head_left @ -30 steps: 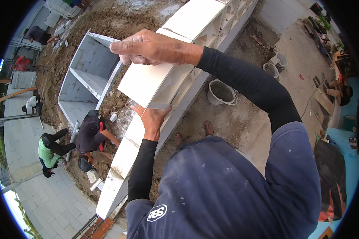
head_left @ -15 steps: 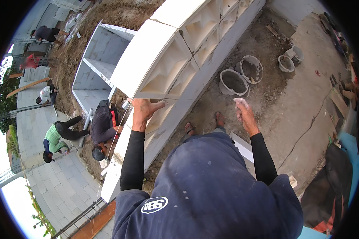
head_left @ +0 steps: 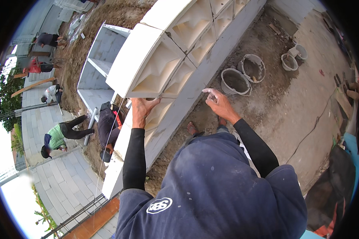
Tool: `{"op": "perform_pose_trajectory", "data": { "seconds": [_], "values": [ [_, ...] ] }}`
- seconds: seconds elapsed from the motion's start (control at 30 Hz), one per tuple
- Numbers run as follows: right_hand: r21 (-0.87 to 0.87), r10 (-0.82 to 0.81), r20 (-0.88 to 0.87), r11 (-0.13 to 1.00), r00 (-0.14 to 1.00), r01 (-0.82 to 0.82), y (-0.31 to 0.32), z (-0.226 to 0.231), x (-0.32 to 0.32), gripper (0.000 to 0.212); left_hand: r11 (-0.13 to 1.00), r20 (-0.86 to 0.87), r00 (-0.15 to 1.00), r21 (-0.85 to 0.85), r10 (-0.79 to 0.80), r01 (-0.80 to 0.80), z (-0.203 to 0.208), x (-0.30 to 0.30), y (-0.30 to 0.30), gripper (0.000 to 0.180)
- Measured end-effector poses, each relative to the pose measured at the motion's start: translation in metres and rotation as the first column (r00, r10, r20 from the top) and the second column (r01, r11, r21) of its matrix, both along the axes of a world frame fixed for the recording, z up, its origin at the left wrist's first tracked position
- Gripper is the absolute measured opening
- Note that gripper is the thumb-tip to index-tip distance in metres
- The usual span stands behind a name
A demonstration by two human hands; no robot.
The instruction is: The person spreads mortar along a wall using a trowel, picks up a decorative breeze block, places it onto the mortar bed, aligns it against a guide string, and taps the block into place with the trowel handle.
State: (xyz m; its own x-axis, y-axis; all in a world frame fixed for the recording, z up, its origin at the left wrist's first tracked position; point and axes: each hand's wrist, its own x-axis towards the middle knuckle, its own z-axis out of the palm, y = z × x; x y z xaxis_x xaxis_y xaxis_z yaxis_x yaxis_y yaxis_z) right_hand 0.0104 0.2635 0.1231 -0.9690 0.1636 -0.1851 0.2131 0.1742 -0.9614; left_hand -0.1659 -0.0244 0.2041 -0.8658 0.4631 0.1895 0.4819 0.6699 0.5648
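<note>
Left hand [head_left: 143, 110] reaches over the wall [head_left: 184, 104], its back toward the camera, thumb stretched well away from the fingers and lying by the lower edge of a white block [head_left: 124, 63]; the finger ends are hidden, so I cannot tell how firmly it grips. That block sits on the wall just beyond the hand, its recessed side facing the wearer. Right hand [head_left: 219, 105] is half open to the right of the left one, clear of the wall — fingers bent, nothing visible in it. A thin string [head_left: 98, 181] runs from beside the left hand back toward the wearer. Just beyond the right hand stands a bucket [head_left: 227, 89] (grey stuff inside), with another bucket [head_left: 263, 67] next to it. To the left hand's left, across the wall, a person in dark clothing [head_left: 107, 124] bends low — farther left, a person in green [head_left: 56, 137] stoops.
</note>
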Motion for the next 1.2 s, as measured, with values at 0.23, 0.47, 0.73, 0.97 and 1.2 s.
{"op": "perform_pose_trajectory", "data": {
  "seconds": [0.23, 0.47, 0.73, 0.97, 1.2],
  "values": [
    [0.025, -0.009, -0.102, 1.000, 0.995, 0.011, -0.025, 0.008, -0.035, 0.062, 1.000, 0.050, 0.999, 0.017, 0.016, -0.017, 0.012, 0.004, 0.013, 0.050],
    [-0.002, -0.184, -0.203, 0.982, 0.962, 0.188, -0.034, 0.037, -0.076, 0.077, 0.995, -0.047, 0.999, 0.103, 0.014, -0.009, -0.005, 0.000, -0.004, 0.059],
    [0.144, -0.301, -0.331, 0.920, 0.894, 0.363, -0.057, 0.020, -0.126, 0.082, 0.999, 0.102, 0.993, -0.003, 0.052, -0.052, -0.017, -0.005, -0.010, 0.107],
    [0.061, -0.366, -0.151, 0.924, 0.918, 0.378, -0.088, 0.032, -0.114, 0.080, 0.993, 0.073, 0.993, 0.074, 0.089, -0.094, -0.011, 0.000, -0.005, 0.130],
    [-0.062, -0.378, -0.057, 0.925, 0.924, 0.375, -0.125, 0.029, -0.098, 0.080, 0.979, 0.067, 0.994, 0.175, 0.090, -0.101, -0.009, 0.002, -0.002, 0.130]
  ]
}}
